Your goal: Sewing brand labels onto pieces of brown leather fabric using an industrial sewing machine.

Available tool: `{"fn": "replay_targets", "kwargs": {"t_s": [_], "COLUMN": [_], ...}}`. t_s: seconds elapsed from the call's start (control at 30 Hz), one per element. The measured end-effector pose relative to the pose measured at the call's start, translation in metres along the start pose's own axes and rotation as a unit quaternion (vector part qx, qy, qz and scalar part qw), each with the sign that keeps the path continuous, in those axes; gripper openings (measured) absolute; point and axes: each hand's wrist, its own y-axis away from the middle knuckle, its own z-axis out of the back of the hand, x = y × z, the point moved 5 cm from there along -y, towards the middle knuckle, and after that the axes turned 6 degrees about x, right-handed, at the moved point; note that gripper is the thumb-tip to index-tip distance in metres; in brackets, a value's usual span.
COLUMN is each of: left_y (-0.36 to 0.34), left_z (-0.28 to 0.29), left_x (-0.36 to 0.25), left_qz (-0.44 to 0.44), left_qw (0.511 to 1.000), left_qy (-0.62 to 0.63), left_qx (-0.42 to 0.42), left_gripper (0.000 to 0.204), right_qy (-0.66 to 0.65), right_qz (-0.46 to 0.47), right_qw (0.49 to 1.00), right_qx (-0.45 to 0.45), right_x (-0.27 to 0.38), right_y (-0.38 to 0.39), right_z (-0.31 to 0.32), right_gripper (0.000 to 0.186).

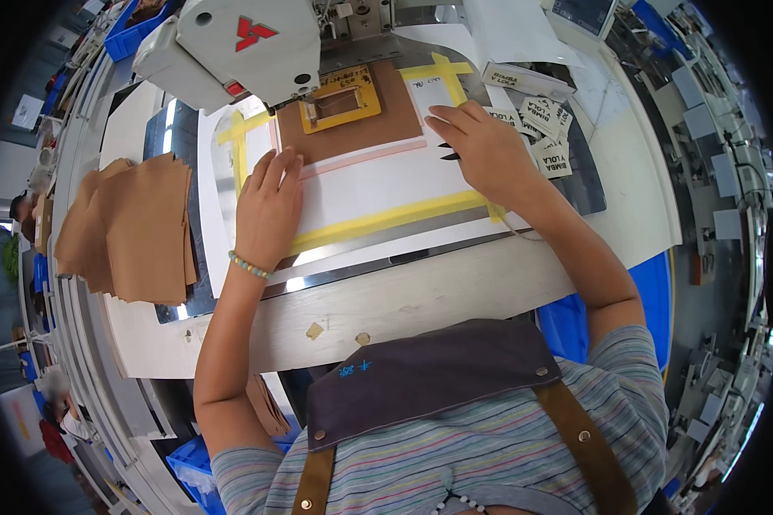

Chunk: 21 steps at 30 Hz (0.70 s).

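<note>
A brown leather-like panel [304, 144] lies on a white sheet bordered with yellow tape, under the sewing machine's head [240, 51]. On the panel sits a yellow template [367, 105] with a rectangular window, close to the needle area. My left hand [270, 202] rests with its fingers stretched out at the panel's lower left corner. At the panel's right side is my right hand [489, 154], its thumb and forefinger reaching toward the edge. Two dark pointed tips, like those of thread snips [448, 155], poke out from under its palm; the rest is hidden.
A stack of brown panels [133, 227] lies at the table's left. Several small white printed labels [548, 129] and a small white box [528, 79] are at the right. Blue bins [653, 300] stand below the table's right edge. The machine head overhangs the work.
</note>
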Motion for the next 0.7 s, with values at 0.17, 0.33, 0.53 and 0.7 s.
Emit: {"fn": "replay_targets", "kwargs": {"t_s": [0.17, 0.33, 0.53, 0.7], "left_y": [0.020, 0.028, 0.030, 0.030], "left_z": [0.001, -0.003, -0.002, 0.000], "left_x": [0.002, 0.007, 0.008, 0.008], "left_qz": [0.036, 0.048, 0.069, 0.070], "left_qw": [0.996, 0.993, 0.991, 0.988], "left_qy": [0.068, 0.090, 0.111, 0.138], "left_qx": [0.037, 0.054, 0.019, 0.017], "left_gripper": [0.046, 0.051, 0.054, 0.054], "right_qy": [0.004, 0.008, -0.069, -0.072], "right_qz": [0.102, 0.099, 0.108, 0.109], "right_qw": [0.994, 0.995, 0.992, 0.991], "right_qx": [-0.024, -0.018, 0.004, -0.004], "right_x": [0.014, 0.016, 0.017, 0.015], "right_y": [0.008, 0.012, 0.009, 0.009], "right_z": [-0.015, -0.019, -0.019, -0.019], "right_gripper": [0.045, 0.047, 0.054, 0.053]}}
